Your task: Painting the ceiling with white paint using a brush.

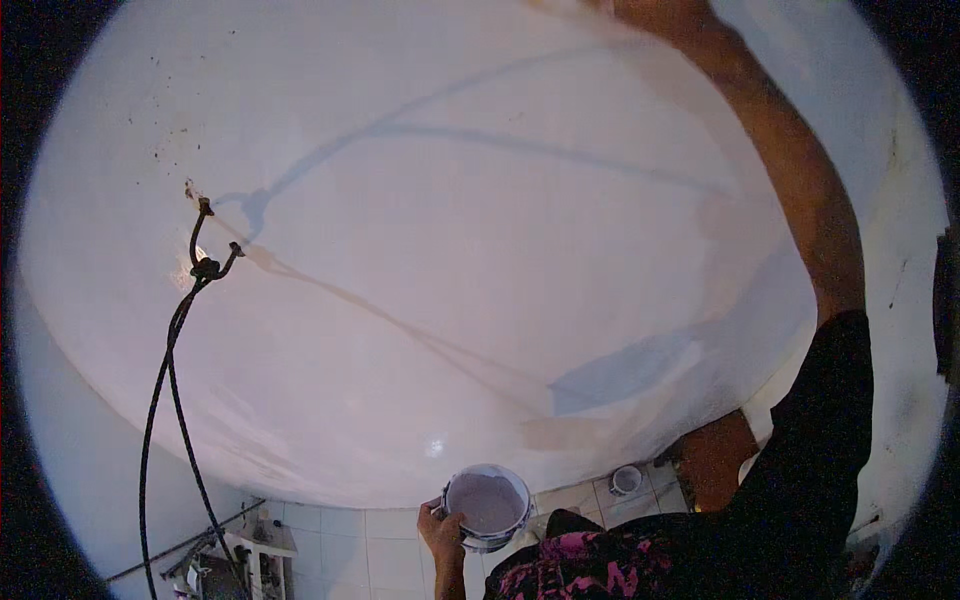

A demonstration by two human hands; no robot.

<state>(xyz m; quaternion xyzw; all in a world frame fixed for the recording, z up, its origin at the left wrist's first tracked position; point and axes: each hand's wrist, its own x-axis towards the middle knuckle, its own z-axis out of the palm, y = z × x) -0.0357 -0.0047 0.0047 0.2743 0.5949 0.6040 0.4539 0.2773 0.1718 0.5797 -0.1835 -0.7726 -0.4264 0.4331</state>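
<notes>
Hanging knotted, 2 dark cords (172, 335) drop left of the bucket (489, 541) the left hand (440, 526) grips (right hand (655, 12): grip unclear).

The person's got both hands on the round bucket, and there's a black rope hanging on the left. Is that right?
Not quite: only the left hand is on the round bucket. The head view shows the right hand up at the top edge. The black rope does hang on the left.
</notes>
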